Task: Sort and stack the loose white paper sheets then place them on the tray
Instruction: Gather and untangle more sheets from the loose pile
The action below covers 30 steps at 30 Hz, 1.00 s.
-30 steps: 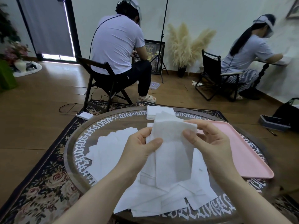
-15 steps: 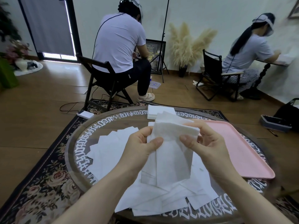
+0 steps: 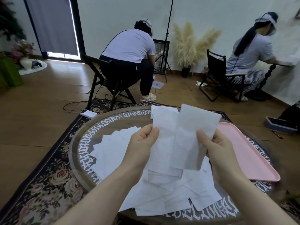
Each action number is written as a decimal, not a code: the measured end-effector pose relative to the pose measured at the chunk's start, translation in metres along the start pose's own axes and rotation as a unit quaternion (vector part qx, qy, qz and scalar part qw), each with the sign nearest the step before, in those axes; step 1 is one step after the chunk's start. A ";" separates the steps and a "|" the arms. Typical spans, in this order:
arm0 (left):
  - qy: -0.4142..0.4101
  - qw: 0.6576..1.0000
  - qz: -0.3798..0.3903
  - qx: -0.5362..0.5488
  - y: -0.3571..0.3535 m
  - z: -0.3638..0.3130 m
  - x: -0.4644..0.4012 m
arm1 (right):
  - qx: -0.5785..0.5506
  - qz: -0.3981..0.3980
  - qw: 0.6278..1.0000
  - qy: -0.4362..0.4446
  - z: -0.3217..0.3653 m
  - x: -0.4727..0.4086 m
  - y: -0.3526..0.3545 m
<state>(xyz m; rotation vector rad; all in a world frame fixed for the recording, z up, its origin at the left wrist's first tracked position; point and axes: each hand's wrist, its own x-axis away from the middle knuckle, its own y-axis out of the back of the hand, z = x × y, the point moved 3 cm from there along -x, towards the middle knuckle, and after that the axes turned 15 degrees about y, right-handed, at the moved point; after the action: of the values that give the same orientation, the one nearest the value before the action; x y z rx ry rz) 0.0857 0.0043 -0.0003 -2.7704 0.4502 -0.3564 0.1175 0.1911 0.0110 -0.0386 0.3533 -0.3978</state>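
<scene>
My left hand (image 3: 142, 145) pinches a small bundle of white sheets (image 3: 164, 143) by its left edge, held upright above the table. My right hand (image 3: 215, 146) pinches another white sheet (image 3: 194, 135) by its right edge, overlapping the bundle in front. Under both hands a loose heap of white paper sheets (image 3: 170, 192) spreads over the round table (image 3: 78, 143). A small neat stack of sheets (image 3: 155, 109) lies at the table's far edge, partly hidden by the held paper. The pink tray (image 3: 246, 153) sits at the table's right side with nothing on its visible surface.
A patterned rug (image 3: 40, 184) lies under the table. A white box (image 3: 88, 113) rests on the floor by the far left rim. Two seated people work at the back, one on a folding chair (image 3: 103, 78), one at the right wall. A dark case (image 3: 279, 125) lies on the floor to the right.
Both hands have raised the papers and drawn them apart, so the right hand's sheet now fans out beside the left hand's bundle. The person on the folding chair has bent forward.
</scene>
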 end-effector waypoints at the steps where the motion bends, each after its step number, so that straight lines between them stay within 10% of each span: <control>1: 0.003 1.000 -0.006 0.005 0.001 0.000 0.000 | -0.007 -0.031 0.999 0.005 0.002 -0.002 0.003; 10: 0.065 0.993 0.008 0.102 -0.008 0.013 -0.002 | -0.049 0.111 0.992 -0.034 0.001 0.008 -0.014; 30: 0.123 0.980 0.051 0.146 -0.017 0.019 0.007 | -0.023 0.113 0.993 -0.017 -0.002 0.011 -0.019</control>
<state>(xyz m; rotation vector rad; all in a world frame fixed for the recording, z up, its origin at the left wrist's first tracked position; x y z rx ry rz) 0.1022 0.0225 -0.0103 -2.4189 0.5480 -0.6861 0.1193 0.1689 0.0076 -0.0500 0.3283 -0.1652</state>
